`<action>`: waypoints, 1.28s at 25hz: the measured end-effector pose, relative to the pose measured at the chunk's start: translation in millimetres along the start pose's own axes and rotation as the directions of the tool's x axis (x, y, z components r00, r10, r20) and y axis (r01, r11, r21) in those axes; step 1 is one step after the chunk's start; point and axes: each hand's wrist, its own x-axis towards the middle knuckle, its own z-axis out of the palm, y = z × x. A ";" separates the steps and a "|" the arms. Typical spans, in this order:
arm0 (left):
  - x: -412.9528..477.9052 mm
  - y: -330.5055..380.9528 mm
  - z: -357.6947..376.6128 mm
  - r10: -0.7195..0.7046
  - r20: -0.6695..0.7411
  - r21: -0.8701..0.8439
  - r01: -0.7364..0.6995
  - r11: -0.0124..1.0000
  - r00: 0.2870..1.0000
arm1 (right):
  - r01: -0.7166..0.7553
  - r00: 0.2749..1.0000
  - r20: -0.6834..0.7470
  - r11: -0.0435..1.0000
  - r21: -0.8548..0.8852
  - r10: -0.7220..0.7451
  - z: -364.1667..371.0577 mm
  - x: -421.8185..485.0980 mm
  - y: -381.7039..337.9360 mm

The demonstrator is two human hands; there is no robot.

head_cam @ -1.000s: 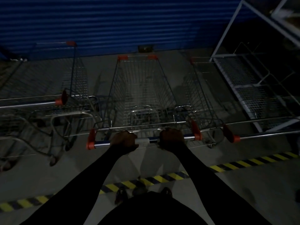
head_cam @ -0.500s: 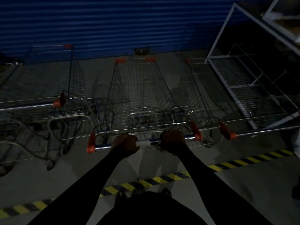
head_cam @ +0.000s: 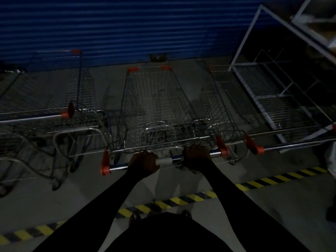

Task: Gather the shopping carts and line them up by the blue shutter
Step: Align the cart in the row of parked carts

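Both hands are closed around the handle bar (head_cam: 118, 167) of the middle cart (head_cam: 156, 106), the left hand (head_cam: 143, 161) to the left of a pale wrap (head_cam: 163, 161) at the bar's centre and the right hand (head_cam: 197, 156) to its right. The cart points nose-first at the blue shutter (head_cam: 127, 28), between a cart on the left (head_cam: 54, 99) and a cart on the right (head_cam: 223, 110). A yellow-and-black striped line (head_cam: 181, 200) crosses the floor under the arms, and a white metal frame (head_cam: 269, 73) leans at far right.
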 end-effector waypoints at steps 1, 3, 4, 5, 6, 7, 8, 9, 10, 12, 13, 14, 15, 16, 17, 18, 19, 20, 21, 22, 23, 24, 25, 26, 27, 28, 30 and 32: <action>-1.5 -0.6 0.3 -0.001 -0.003 0.012 0.001 1.000 1.000 | -0.003 1.000 -0.016 1.000 -0.004 0.003 1.1 -1.0 -1.1; -4.6 -1.7 -2.1 -0.005 0.002 0.042 0.005 0.999 1.000 | 0.000 1.000 -0.019 1.000 -0.005 0.000 3.0 -3.5 -3.7; -5.8 -2.5 -3.8 -0.006 0.000 0.052 0.006 0.999 1.000 | 0.008 1.000 -0.019 1.000 -0.005 -0.008 3.9 -3.9 -5.2; -7.3 -3.7 -4.8 -0.006 -0.001 0.056 0.006 0.998 1.000 | 0.015 1.000 -0.020 1.000 -0.011 -0.015 4.1 -3.8 -6.9; -8.9 -4.2 -5.9 -0.006 0.000 0.059 0.006 0.998 1.000 | 0.020 1.000 -0.014 1.000 -0.023 -0.020 4.1 -3.5 -8.4; -10.9 -3.6 -7.4 -0.007 0.002 0.066 0.007 0.998 1.000 | 0.018 1.000 -0.014 0.999 -0.040 -0.019 5.8 -3.7 -9.3; -12.3 -2.3 -9.4 -0.013 0.000 0.076 0.013 0.997 1.000 | 0.010 1.000 -0.012 0.999 -0.047 -0.011 5.6 -3.9 -9.9; -13.3 -0.9 -10.7 -0.022 -0.002 0.083 0.022 0.996 1.000 | -0.001 1.000 -0.005 0.999 -0.038 0.001 4.0 -4.5 -9.9; -13.8 0.1 -12.2 -0.030 -0.006 0.085 0.031 0.996 1.000 | -0.008 1.000 0.024 1.000 -0.014 0.008 0.7 -4.8 -9.5; -13.5 -0.4 -12.7 -0.032 -0.007 0.075 0.032 0.997 0.999 | 0.011 0.996 0.087 0.999 0.032 -0.014 -7.6 -4.8 -9.8; -13.3 -1.4 -12.4 -0.033 0.000 0.063 0.033 0.997 0.999 | 0.024 0.996 0.083 0.999 0.049 -0.028 -9.6 -4.6 -9.7; -13.6 -1.6 -12.4 -0.031 0.004 0.052 0.031 0.998 1.000 | 0.027 0.996 0.077 0.998 0.060 -0.032 -9.5 -4.4 -8.8; -14.0 -2.0 -11.8 -0.024 -0.004 0.046 0.024 0.999 1.000 | 0.029 0.996 0.077 0.997 0.078 -0.035 -10.3 -3.8 -8.5; -14.4 -2.1 -10.8 -0.013 -0.028 0.038 0.014 0.999 1.000 | 0.036 0.996 0.081 0.994 0.099 -0.044 -12.4 -2.7 -8.3; -14.7 -1.7 -9.5 -0.005 -0.058 0.031 0.006 0.999 0.998 | 0.055 0.996 0.061 0.991 0.119 -0.063 -11.2 -2.2 -8.3; -15.4 -1.3 -9.4 -0.001 -0.086 0.031 0.004 1.000 0.996 | 0.086 0.996 0.009 0.987 0.135 -0.088 -7.7 -2.1 -8.2; -15.5 -0.7 -9.6 0.006 -0.106 0.037 -0.002 0.999 0.994 | 0.106 0.994 -0.047 0.981 0.163 -0.100 -3.3 -3.0 -8.2; -15.6 -0.5 -10.4 0.018 -0.123 0.043 -0.013 0.999 0.992 | 0.129 0.987 -0.117 0.971 0.202 -0.107 -0.6 -2.5 -9.3; -15.2 -1.3 -10.7 0.040 -0.140 0.044 -0.034 0.998 0.989 | 0.140 0.981 -0.163 0.961 0.239 -0.102 -0.6 -0.3 -12.0; -15.2 -3.0 -11.0 0.057 -0.159 0.030 -0.053 0.998 0.986 | 0.138 0.978 -0.187 0.957 0.256 -0.092 -0.7 2.2 -17.0; -15.5 -5.8 -11.0 0.066 -0.187 0.003 -0.067 0.998 0.980 | 0.121 0.980 -0.183 0.955 0.270 -0.073 -1.9 5.2 -23.1; -15.6 -9.2 -10.6 0.063 -0.217 -0.032 -0.072 0.997 0.974 | 0.106 0.982 -0.180 0.953 0.284 -0.055 -2.4 8.8 -29.0; -15.3 -14.1 -10.6 0.045 -0.228 -0.066 -0.062 0.996 0.973 | 0.097 0.986 -0.160 0.947 0.306 -0.049 -4.1 12.9 -34.7; -15.5 -19.6 -11.5 0.024 -0.236 -0.085 -0.045 0.995 0.972 | 0.095 0.988 -0.149 0.942 0.323 -0.049 -5.5 16.7 -39.4; -16.0 -26.0 -12.5 0.008 -0.257 -0.088 -0.032 0.996 0.966 | 0.094 0.989 -0.136 0.939 0.332 -0.051 -7.1 20.1 -43.5; -18.1 -33.2 -14.4 -0.018 -0.283 -0.081 -0.005 0.997 0.959 | 0.099 0.989 -0.139 0.938 0.333 -0.054 -9.0 23.5 -47.7; -27.7 -45.2 -22.1 -0.097 -0.305 -0.075 0.078 0.994 0.947 | 0.126 0.987 -0.139 0.929 0.347 -0.082 -13.5 30.6 -60.0; -39.1 -58.5 -26.6 -0.176 -0.320 -0.093 0.154 0.984 0.931 | 0.180 0.983 -0.102 0.919 0.350 -0.153 -19.6 37.9 -76.5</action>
